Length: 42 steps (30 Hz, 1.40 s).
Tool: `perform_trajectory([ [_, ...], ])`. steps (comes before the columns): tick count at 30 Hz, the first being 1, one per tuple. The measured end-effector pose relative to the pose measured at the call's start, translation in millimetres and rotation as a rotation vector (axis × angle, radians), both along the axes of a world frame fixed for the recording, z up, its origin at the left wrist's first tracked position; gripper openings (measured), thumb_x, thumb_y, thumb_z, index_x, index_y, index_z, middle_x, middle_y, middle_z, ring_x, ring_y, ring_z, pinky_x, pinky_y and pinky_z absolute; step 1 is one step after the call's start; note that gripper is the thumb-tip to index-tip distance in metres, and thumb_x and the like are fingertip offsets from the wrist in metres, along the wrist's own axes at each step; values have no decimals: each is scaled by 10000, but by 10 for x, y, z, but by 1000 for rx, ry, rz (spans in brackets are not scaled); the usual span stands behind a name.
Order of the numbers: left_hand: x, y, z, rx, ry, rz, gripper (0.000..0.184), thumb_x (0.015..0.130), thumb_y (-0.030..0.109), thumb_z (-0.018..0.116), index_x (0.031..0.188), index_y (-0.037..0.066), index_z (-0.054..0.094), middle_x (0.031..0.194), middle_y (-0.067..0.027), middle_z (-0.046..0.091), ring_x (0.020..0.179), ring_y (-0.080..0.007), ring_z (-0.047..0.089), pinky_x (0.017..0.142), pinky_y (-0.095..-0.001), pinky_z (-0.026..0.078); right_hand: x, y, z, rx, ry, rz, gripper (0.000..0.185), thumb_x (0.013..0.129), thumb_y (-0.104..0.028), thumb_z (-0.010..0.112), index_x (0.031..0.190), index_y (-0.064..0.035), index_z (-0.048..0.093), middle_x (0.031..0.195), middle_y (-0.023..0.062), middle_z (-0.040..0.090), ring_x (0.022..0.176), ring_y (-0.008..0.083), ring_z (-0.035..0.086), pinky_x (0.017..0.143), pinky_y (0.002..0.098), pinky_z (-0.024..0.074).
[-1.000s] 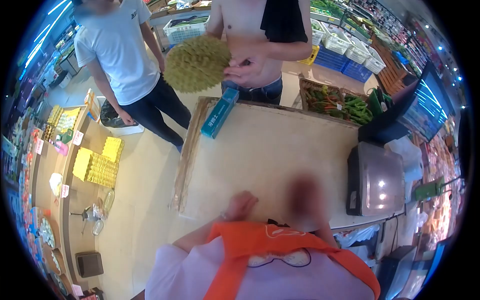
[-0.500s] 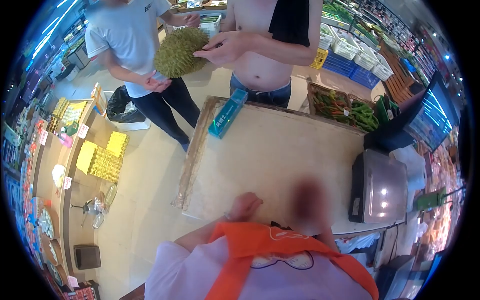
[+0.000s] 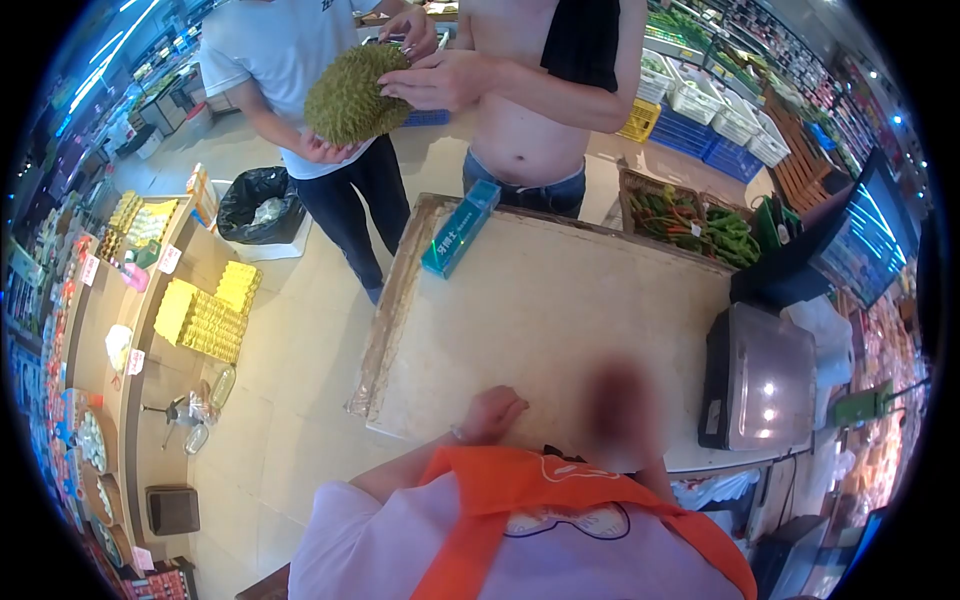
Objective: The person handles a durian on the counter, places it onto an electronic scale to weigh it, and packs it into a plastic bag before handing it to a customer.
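Note:
My left hand (image 3: 495, 412) rests at the near edge of the pale counter (image 3: 560, 290), its fingers curled in. Whatever might be inside that hand is hidden. A blurred patch covers my right hand (image 3: 622, 415), also over the near side of the counter, so its fingers cannot be made out. Beyond my reach, a turquoise box (image 3: 460, 230), long and narrow, lies at the counter's far left corner. Across from me, one person in a white shirt holds a spiky green durian (image 3: 352, 95), and a second person with a bare torso touches its right side.
A dark machine with a shiny lid (image 3: 765, 375) stands on the counter's right, beside a monitor (image 3: 865, 230). Baskets of peppers (image 3: 725, 232) sit behind the far edge. At left are yellow egg trays (image 3: 205, 315) and a black-lined bin (image 3: 262, 205).
The person in white has stepped closer to the other and raised a hand to the durian's upper right. The durian has tilted slightly left. My hands stay in place.

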State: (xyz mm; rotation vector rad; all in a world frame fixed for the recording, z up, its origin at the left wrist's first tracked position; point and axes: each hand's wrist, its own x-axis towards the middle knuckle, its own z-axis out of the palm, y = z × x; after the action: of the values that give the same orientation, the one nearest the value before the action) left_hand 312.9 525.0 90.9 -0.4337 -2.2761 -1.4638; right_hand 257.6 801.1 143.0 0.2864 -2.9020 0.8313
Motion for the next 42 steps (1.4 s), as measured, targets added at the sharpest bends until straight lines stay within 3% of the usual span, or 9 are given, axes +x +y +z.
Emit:
perform_trajectory([
  [5, -8, 1, 5, -8, 18, -4, 103, 825, 91, 638, 740, 42, 608, 683, -126, 562, 609, -303, 555, 550, -389, 456, -2, -18, 20, -9, -42, -20, 163, 775, -180, 709, 837, -62, 616, 900, 123, 614, 810, 339, 614, 692, 407, 498],
  [17, -7, 5, -58, 15, 12, 0, 108, 832, 113, 644, 751, 51, 610, 686, -119, 560, 610, -306, 553, 557, -402, 455, -22, -15, -43, 23, -10, -34, 201, 809, -277, 689, 799, -85, 629, 916, 99, 621, 769, 342, 620, 659, 417, 501],
  [20, 2, 4, -88, -54, 39, 18, 119, 835, 121, 647, 749, 50, 606, 689, -122, 561, 620, -309, 553, 566, -407, 453, -26, -23, -58, 38, 24, -43, 248, 818, -314, 694, 779, -78, 628, 795, 149, 649, 734, 354, 629, 642, 414, 503],
  [42, -3, 9, -38, -45, -4, 1, 183, 854, 140, 636, 723, 28, 571, 671, -145, 540, 619, -335, 541, 554, -422, 436, -30, 7, -78, 30, 20, -29, 254, 806, -314, 700, 831, -68, 642, 811, 167, 655, 753, 367, 636, 663, 429, 503],
])
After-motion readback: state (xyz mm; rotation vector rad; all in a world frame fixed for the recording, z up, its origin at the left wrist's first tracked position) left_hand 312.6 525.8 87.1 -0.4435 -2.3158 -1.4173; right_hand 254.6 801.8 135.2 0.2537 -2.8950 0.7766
